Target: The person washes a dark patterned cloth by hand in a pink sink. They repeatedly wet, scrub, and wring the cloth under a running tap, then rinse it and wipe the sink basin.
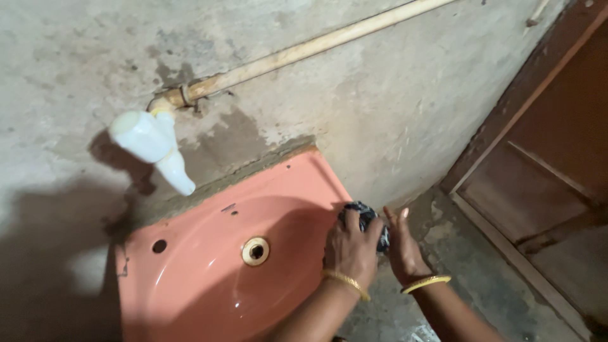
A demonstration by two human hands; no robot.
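I looked down on a salmon-pink sink [209,278] fixed to a rough grey wall [354,107], with both of my hands working at its right-hand rim. My left hand [352,248] was clamped around a dark scrubbing pad [366,218], pressing it against the top outer corner of the rim. My right hand [403,244] sat just beside it, fingers straight and together, resting flat against the outer side of the pad and the sink's edge; it steadied rather than gripped, as far as I could tell. Each wrist carried a gold bangle [347,283].

The pad lay on the rim itself, not down in the bowl. Inside the bowl the brass drain ring [256,251] showed plainly, and the surface around it looked smooth and glossy, with no suds or standing water that I could make out. I judged the scrubbing to be at the rim stage: the bowl looked fairly clean already, while the far edge along the wall and the left side near the small hole [159,246] showed no contact from either hand. The white tap [154,147] above, fed by a pale pipe [304,50], was not running. A brown wooden door [551,164] stood at the right, well apart
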